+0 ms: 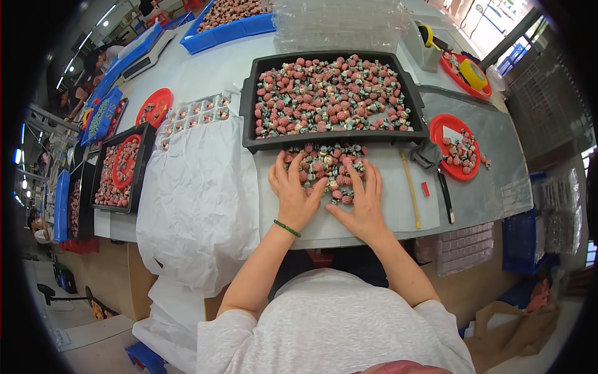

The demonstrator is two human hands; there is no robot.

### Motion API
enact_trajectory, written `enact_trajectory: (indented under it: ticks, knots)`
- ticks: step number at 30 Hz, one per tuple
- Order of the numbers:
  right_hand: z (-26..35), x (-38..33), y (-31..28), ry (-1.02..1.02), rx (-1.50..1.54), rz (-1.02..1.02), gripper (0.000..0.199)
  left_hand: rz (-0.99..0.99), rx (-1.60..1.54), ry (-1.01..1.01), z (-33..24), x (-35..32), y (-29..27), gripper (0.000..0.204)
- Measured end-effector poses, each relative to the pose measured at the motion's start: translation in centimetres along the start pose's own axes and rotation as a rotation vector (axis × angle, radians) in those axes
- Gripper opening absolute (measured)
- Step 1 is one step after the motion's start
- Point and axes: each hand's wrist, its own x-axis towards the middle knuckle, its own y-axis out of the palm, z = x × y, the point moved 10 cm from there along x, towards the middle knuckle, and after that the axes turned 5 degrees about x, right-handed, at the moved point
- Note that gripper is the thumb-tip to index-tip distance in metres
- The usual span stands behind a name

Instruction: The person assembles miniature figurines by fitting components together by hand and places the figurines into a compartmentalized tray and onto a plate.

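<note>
A loose heap of small pink-and-grey figurines (333, 173) lies on the table just in front of a black tray (336, 143). My left hand (294, 192), below a green bracelet, rests at the heap's left side with its fingers spread. At the right side my right hand (363, 204) also lies with fingers apart, its tips touching the figurines. Neither hand grips a piece that I can see, though some pieces under the fingertips are hidden. The black tray holds many more such figurines, thinner toward its lower right part.
Right of the heap lie a yellow stick (411, 190), a red piece (425, 189), a black pen-like tool (446, 196) and a red plate (444, 165) of figurines. On the left are white sheeting (199, 187), a clear compartment tray (198, 117) and another black tray (99, 171). Stacked clear trays (339, 25) stand behind.
</note>
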Motion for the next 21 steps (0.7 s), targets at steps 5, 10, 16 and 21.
enact_trajectory:
  ticks: [5, 10, 16, 21]
  knots:
    - [-2.4, -0.2, -3.6, 0.009, 0.105, -0.189, 0.059, 0.089, -0.074, -0.095, 1.9, -0.7, 1.3, 0.072]
    - [-7.1, -1.3, -6.0, 0.226, 0.344, -0.279, 0.04, 0.121, -0.127, -0.092, 1.6, -0.3, 1.7, 0.064]
    - [-7.4, -1.3, -4.8, 0.264, 0.377, -0.225, 0.032, -0.053, -0.071, 0.0, -0.9, -0.5, -2.5, 0.053]
    - [-7.0, -0.2, -3.6, 0.34, 0.259, -0.118, 0.026, -0.003, -0.372, 0.07, -3.4, -0.2, -3.0, 0.036]
